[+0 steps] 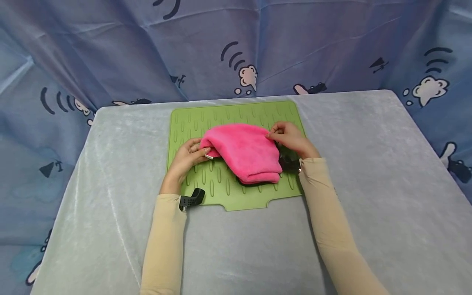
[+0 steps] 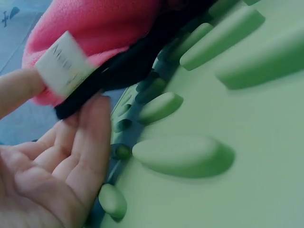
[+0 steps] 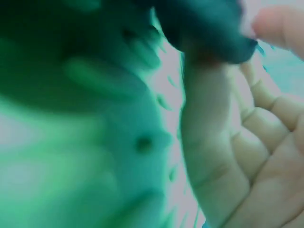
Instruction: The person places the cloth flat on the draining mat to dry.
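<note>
A fluffy pink cloth (image 1: 245,149) with a dark underside lies partly folded over a ribbed green mat (image 1: 228,196). My left hand (image 1: 186,159) pinches its left corner, near a small white label (image 2: 64,61) with print too blurred to read fully. In the left wrist view the cloth's black edge (image 2: 118,71) rests between thumb and fingertips, raised off the mat. My right hand (image 1: 291,139) pinches the upper right edge between thumb and forefinger. The right wrist view is blurred, but a dark fold (image 3: 209,28) shows between those fingers.
The mat lies on a table with a pale grey velvety cover (image 1: 368,164). A blue patterned curtain (image 1: 206,53) hangs behind and at both sides. Black camera mounts sit at both wrists, the left one (image 1: 193,198) just over the mat's front edge.
</note>
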Motion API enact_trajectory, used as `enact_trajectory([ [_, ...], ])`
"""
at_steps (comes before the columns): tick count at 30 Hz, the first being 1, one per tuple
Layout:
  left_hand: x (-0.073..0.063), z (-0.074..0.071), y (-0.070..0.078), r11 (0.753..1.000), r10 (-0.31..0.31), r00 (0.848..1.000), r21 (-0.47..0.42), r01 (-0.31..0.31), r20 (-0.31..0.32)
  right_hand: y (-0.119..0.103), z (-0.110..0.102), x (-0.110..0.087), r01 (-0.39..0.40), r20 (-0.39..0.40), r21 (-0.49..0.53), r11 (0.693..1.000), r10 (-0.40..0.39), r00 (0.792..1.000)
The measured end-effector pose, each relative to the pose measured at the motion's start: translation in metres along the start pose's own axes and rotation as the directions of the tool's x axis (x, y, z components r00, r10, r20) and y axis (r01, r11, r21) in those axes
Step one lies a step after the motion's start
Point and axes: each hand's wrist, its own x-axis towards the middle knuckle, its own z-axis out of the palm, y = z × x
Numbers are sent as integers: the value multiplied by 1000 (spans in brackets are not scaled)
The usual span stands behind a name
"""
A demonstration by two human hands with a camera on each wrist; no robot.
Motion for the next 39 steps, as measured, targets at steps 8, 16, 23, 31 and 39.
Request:
enact_trajectory([
  [8, 0, -5, 0, 998, 34, 981, -45, -44, -193, 5, -16, -13, 15, -101, 167, 986, 2, 995],
  [16, -2, -5, 2, 990, -25, 976, 128, 54, -218, 10, -15, -10, -104, 2, 50, 993, 104, 995],
  [23, -3, -6, 3, 991, -62, 982, 102, 81, -176, 12, -6, -7, -65, 32, 52, 996, 64, 997],
  [31, -3, -9, 1, 998, -32, 998, -49, 29, -58, 14, -8, -10, 16, -65, 152, 988, -6, 998],
  [39, -1, -8, -2, 999, -20, 1000, -37, 20, 13, 19, -18, -13, 71, -153, 316, 946, -23, 988],
])
